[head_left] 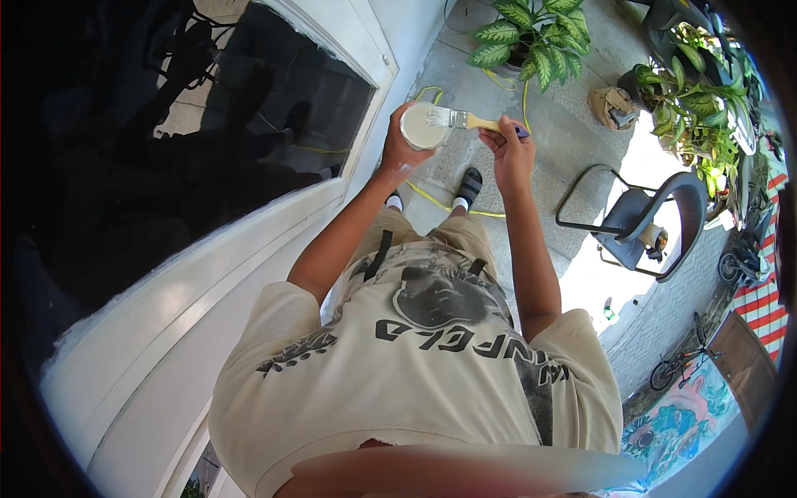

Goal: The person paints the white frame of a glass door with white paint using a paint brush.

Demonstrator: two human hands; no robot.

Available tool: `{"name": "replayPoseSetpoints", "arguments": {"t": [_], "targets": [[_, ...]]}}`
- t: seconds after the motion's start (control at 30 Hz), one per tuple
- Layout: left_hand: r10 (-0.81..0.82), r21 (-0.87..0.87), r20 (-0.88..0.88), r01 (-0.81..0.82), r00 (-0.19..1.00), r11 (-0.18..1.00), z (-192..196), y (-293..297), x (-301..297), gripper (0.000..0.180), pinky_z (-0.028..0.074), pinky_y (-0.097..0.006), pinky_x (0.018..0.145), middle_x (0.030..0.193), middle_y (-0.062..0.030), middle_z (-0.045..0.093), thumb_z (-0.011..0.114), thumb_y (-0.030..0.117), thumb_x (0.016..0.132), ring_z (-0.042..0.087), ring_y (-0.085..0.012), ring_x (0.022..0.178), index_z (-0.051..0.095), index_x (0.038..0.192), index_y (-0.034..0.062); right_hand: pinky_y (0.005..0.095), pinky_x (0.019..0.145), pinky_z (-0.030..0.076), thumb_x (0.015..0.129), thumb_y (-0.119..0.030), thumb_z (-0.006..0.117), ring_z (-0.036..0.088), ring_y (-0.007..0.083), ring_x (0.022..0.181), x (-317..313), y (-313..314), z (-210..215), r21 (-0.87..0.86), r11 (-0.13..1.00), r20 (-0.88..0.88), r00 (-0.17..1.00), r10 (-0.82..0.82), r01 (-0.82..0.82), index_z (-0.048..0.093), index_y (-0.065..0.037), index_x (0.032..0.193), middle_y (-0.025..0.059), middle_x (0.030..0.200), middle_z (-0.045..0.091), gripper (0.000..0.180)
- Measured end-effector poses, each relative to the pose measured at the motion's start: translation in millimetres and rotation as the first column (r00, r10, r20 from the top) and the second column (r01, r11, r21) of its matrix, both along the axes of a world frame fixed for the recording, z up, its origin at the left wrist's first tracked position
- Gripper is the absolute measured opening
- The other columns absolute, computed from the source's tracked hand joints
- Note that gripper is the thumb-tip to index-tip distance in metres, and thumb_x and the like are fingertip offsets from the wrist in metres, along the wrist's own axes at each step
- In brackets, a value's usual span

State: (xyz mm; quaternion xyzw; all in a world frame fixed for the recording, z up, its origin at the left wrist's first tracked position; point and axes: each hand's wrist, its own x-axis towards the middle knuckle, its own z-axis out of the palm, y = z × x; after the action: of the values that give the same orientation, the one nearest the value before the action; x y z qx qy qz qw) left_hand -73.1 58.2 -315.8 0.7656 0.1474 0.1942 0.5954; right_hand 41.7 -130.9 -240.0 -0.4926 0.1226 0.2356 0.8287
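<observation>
My left hand [402,143] is wrapped round a small round tub of off-white paint [422,131], held up in front of me. A few white smears show near that wrist. In my right hand [510,149] is a flat paintbrush [475,122], gripped by its pale wooden handle with a purple end. Its white bristles lie over the tub's right side, level with the rim; whether they touch the paint I cannot tell. Close on my left is a white window frame [353,162] around a dark glass pane [207,158], with ragged white paint along the glass edge.
A yellow cord [432,199] runs across the tiled floor near my sandalled feet. Ahead stands a leafy potted plant [535,37]. To the right are a dark armchair [635,220], a brown paper bag [613,108], more plants [697,108] and a bicycle [677,365].
</observation>
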Motion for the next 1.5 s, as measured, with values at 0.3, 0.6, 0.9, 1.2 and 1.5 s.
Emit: {"name": "replayPoseSetpoints", "arguments": {"t": [0.3,0.6,0.9,1.2,1.5], "targets": [[0.009,-0.004,-0.094,-0.009,0.996,1.0,-106.7,32.2,-4.5,0.097,0.045,-0.037,0.107,0.147,-0.0166,0.045,0.088,-0.004,0.066,0.053,-0.0258,0.128,0.029,0.143,0.0052,0.0358,0.082,0.063,0.099,-0.014,0.064,0.072,0.0278,0.089,40.5,47.7,-181.0,0.237,0.957,-0.241,0.964,-0.108,0.167,0.059,0.002,0.104,0.0164,0.098,0.069,0.018],[0.153,-0.033,-0.155,-0.16,0.976,0.987,-157.1,39.8,-43.3,0.099,0.044,-0.04,0.11,0.145,-0.0149,0.047,0.086,-0.007,0.06,0.051,-0.0268,0.129,0.033,0.143,0.0044,0.036,0.085,0.062,0.099,-0.015,0.065,0.072,0.0293,0.093,93.7,161.5,-354.1,0.365,0.912,-0.149,0.979,-0.142,0.188,0.063,0.004,0.103,0.0168,0.1,0.07,0.02],[0.159,-0.044,-0.219,-0.173,0.963,0.984,-155.8,26.2,-72.1,0.091,0.044,-0.041,0.107,0.141,-0.0147,0.047,0.086,0.001,0.06,0.05,-0.0263,0.125,0.041,0.14,0.0029,0.0374,0.086,0.063,0.096,-0.014,0.07,0.073,0.0308,0.091,105.1,211.8,-420.3,0.161,0.961,-0.09,0.973,-0.211,0.223,0.063,0.007,0.107,0.0192,0.098,0.071,0.025],[0.163,0.007,-0.256,-0.166,0.953,0.986,-148.1,28.1,-77.1,0.087,0.045,-0.04,0.105,0.137,-0.0137,0.047,0.084,0.005,0.066,0.05,-0.0247,0.124,0.041,0.141,0.001,0.0379,0.078,0.06,0.096,-0.014,0.069,0.07,0.0223,0.079,97.7,237.3,-294.6,0.235,0.931,0.027,0.955,-0.294,0.28,0.067,-0.001,0.104,0.0099,0.09,0.07,0.015],[0.08,0.137,-0.304,-0.04,0.949,0.99,-148.3,33.4,-75.7,0.099,0.038,-0.043,0.115,0.145,-0.0168,0.041,0.091,0.009,0.065,0.045,-0.0298,0.132,0.03,0.144,0.0066,0.0355,0.084,0.063,0.095,-0.012,0.07,0.074,0.0268,0.088,101.4,218.3,-395.2,0.162,0.954,-0.007,0.967,-0.254,0.252,0.066,0.009,0.105,0.0184,0.096,0.072,0.024]]}}
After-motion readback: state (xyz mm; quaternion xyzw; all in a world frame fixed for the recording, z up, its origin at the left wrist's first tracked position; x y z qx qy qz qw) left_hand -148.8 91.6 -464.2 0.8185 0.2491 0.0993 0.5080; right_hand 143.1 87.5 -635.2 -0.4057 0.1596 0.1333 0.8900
